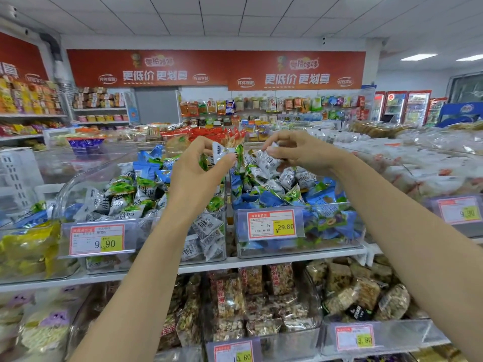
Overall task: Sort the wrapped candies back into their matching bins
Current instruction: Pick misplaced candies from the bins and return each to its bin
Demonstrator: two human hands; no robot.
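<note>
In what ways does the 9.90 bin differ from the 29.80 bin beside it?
The 9.90 bin is filled mostly with white-grey candies; the 29.80 bin shows mostly blue candies in front, with white-grey ones heaped behind. The left hand grips white and green candies near the 9.90 bin's right edge; the right hand pinches a white-grey candy over the 29.80 bin. Both bins are clear and share one shelf.
</note>
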